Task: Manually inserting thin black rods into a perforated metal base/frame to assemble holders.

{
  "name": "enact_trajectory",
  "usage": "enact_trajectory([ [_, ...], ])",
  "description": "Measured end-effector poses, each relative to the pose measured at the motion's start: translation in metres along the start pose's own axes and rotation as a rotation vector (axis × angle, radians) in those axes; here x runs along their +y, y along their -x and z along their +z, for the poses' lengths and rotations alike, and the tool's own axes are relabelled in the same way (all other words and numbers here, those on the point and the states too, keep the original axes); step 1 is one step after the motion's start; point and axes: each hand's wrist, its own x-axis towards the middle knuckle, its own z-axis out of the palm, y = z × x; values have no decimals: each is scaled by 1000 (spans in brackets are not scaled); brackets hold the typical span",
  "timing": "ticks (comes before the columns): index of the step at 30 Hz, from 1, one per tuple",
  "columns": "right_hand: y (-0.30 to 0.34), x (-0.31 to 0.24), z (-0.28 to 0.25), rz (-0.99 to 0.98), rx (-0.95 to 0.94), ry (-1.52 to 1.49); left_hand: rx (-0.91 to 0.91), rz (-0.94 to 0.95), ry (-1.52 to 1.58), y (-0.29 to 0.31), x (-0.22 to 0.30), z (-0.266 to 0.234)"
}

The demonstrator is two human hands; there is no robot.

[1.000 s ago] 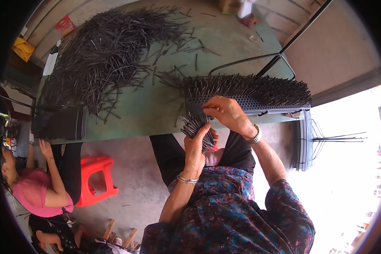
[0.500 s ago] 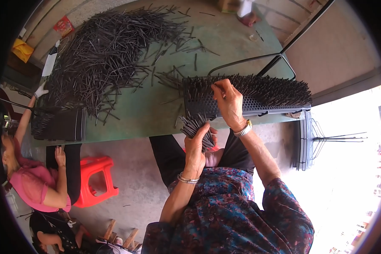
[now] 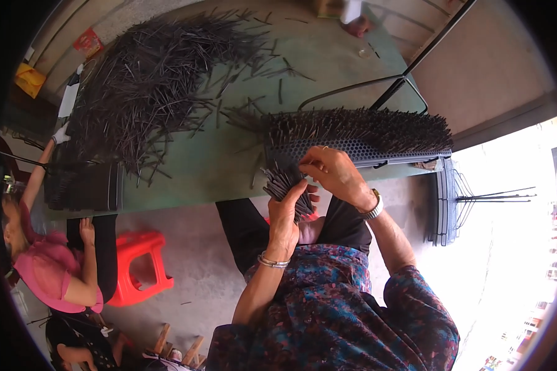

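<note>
A bundle of thin dark sticks (image 3: 280, 181) fans out from my left hand (image 3: 284, 216), whose fingers wrap round it above my lap. Close to the bundle's top, my right hand (image 3: 335, 172) has thumb and fingers pinched together. Whatever may be in that pinch is too small to make out. Just beyond both hands lies a long black perforated rack (image 3: 346, 150) at the table's near edge. Many dark sticks (image 3: 377, 127) stand upright in its holes, while the holes along its near side are bare.
A big heap of loose sticks (image 3: 148, 86) covers the left of the green table (image 3: 229, 157). A metal rod frame (image 3: 353, 85) rises behind the rack. At left, a co-worker in pink (image 3: 49, 272) sits by another black rack (image 3: 83, 185) and a red stool (image 3: 139, 269).
My right hand has come down from over the rack's holes to the bundle in my left hand. The left hand keeps its hold and has barely moved.
</note>
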Motion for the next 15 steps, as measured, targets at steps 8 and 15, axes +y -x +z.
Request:
enact_trajectory([
  [8,-17,10,-4,-103,471,128,32,-110,125,-7,-4,3],
  [15,-41,34,10,-203,600,150,-77,-1,80,-11,-12,-2],
])
